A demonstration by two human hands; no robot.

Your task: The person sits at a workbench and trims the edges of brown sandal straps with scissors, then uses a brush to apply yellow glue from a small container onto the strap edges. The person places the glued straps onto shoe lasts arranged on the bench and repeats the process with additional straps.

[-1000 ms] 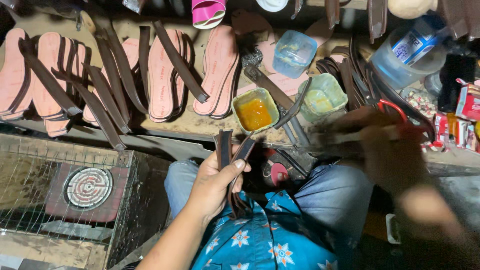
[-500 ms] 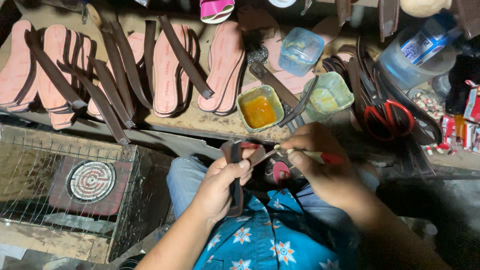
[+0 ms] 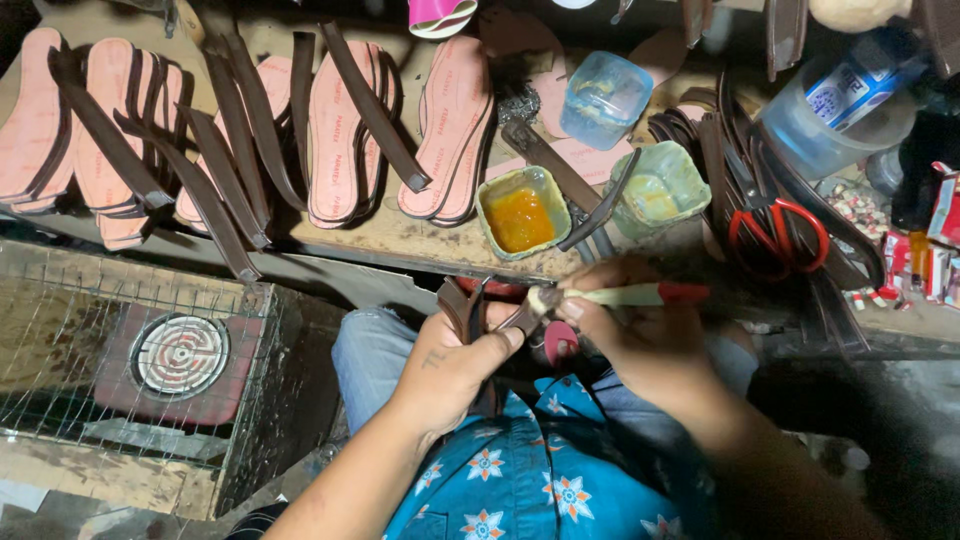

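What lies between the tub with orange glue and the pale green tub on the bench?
In the head view, dark leather straps lie crossing between the orange glue tub and the pale green tub; one leans against the green tub's rim.

The scene is dim, with warm light falling from above onto the workbench, so the pink insoles and the tub of orange glue on it show the brightest, clearest colour. Below the workbench edge the light drops off fast: the wire cage sits in murky half-shadow, and the lower right corner beneath the bench is almost black. The left hand and right hand, just under the bench edge, are softly lit and slightly smeared, without crisp outlines. The red scissors, right of the glue tub, look soft too. Faint glare sits on the clear plastic jar at the bench's far right. Fine grain muddies the shadows.
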